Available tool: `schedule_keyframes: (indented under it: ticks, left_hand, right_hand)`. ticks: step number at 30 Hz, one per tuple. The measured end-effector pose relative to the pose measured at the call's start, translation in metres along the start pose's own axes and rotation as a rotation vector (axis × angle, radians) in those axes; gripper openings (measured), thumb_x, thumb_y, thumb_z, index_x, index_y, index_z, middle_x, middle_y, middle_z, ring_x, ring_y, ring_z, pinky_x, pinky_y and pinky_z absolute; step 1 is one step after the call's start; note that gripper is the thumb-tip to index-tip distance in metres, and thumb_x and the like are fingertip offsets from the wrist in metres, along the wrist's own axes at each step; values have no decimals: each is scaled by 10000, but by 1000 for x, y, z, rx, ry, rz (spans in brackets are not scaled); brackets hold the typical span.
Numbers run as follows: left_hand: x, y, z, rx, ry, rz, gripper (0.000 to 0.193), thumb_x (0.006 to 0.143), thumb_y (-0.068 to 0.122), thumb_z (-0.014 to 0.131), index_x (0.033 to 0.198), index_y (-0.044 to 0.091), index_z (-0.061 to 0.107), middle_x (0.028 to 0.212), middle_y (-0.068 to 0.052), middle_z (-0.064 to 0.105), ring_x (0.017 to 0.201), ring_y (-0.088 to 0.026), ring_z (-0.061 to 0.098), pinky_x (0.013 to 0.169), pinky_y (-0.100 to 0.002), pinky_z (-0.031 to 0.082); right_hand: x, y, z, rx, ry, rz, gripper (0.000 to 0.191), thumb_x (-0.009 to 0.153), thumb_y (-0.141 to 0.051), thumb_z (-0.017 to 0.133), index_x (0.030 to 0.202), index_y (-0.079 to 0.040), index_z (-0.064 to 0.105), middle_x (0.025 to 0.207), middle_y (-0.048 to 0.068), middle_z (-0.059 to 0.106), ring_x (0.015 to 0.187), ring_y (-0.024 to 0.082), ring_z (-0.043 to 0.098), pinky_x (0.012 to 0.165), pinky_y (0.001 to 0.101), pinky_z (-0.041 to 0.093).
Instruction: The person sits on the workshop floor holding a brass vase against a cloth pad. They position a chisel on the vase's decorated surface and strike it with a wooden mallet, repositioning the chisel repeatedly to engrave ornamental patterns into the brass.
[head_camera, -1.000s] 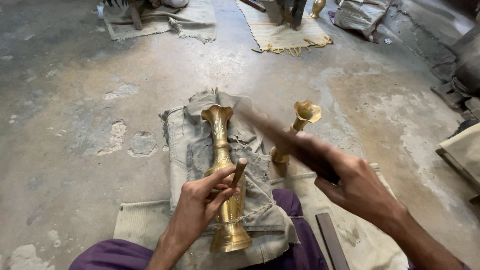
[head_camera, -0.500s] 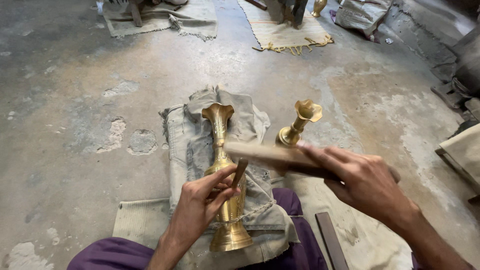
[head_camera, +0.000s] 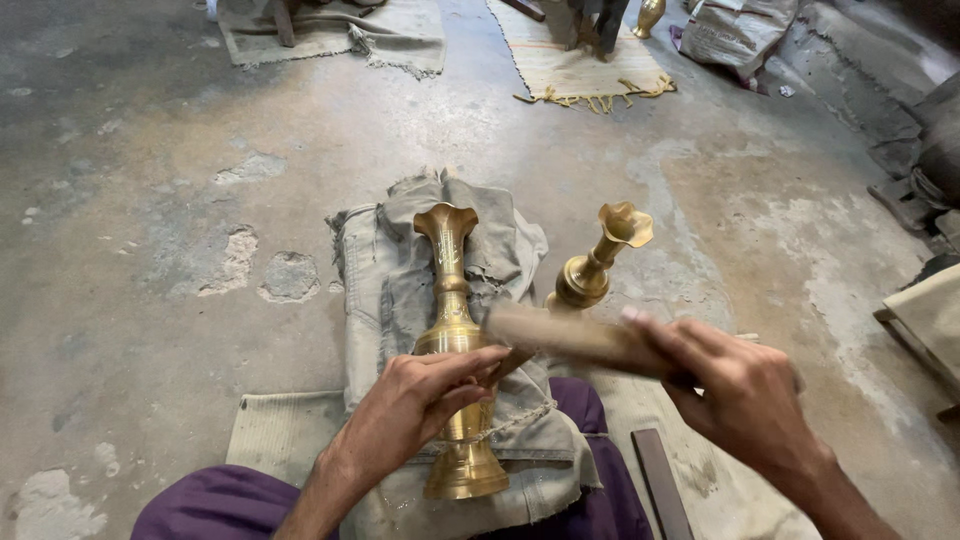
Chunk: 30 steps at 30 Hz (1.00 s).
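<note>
A tall brass vase (head_camera: 449, 290) lies on a folded grey cloth (head_camera: 385, 280) over my lap, its flared mouth pointing away from me. My left hand (head_camera: 420, 400) rests on the vase's belly and pinches a thin punch tool (head_camera: 508, 362) against it. My right hand (head_camera: 735, 385) grips a wooden stick (head_camera: 560, 335), blurred, with its far end just above the punch. A second, smaller brass vase (head_camera: 592, 268) stands on the floor right of the cloth.
A flat dark metal bar (head_camera: 660, 482) lies by my right knee. Woven mats (head_camera: 580, 65) and sacks lie at the far edge of the concrete floor. A pale padded block (head_camera: 930, 320) sits at the right.
My right hand has swung the wooden stick down from a raised slant to nearly level, onto the punch. The left hand and the vase have stayed in place.
</note>
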<state>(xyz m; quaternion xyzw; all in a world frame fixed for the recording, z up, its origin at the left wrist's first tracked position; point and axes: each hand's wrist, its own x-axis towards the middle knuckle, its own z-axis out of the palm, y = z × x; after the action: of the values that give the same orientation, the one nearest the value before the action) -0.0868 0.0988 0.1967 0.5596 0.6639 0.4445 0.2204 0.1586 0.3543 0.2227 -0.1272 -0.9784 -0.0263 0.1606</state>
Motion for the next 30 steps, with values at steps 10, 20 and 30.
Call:
schedule_keyframes:
  ticks: [10,20,30]
  left_hand:
    - [2,5,-2,2,4,-16,533,903,164,685,1421,240,587,1062,-36,797,820,-151,790,748,-347,673]
    - [4,1,0,20,-33,-49,496,895,185,697,1382,245,625,1046,-6,808,817,-138,800,763,-335,679]
    - [1,-7,2,-165,171,-88,486,891,117,723,1360,160,605,997,-71,819,912,-155,823,785,-322,714]
  right_hand:
    - [-24,0,13,296,248,70,757,718,-54,735,1435,-152,513,1182,209,735,935,306,759,732,405,628]
    - [-33,-8,26,380,184,220,609,846,-126,763,1384,-296,534,957,22,762,754,175,764,624,331,619]
    - [-16,-16,11,384,21,251,772,782,-154,780,1482,-204,458,1160,140,696,895,288,753,714,398,625]
